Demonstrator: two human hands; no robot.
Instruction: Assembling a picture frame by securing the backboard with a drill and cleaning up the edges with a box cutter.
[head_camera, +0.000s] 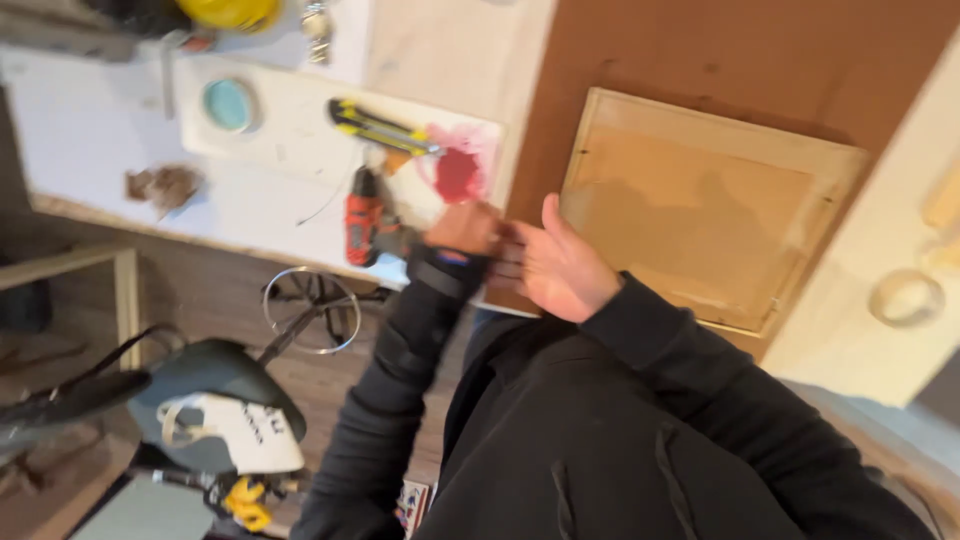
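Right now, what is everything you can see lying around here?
wooden frame: one, pale tan, flat on the brown board at right
power drill: one, red and black, on the white table by the left hand
utility knife: one, yellow and black, on the white table
red stain: one, on the white table
round lid: one, light blue, far end of the table
stool: one, dark green, on the floor
left hand: at the drill
right hand: open, fingers spread, holding nothing

A white label (245, 432) with dark lettering sits on the dark rounded seat (205, 375) at lower left. A small, brightly printed packet (412, 500) shows at the bottom edge, half hidden by a dark sleeve. No screens appear.
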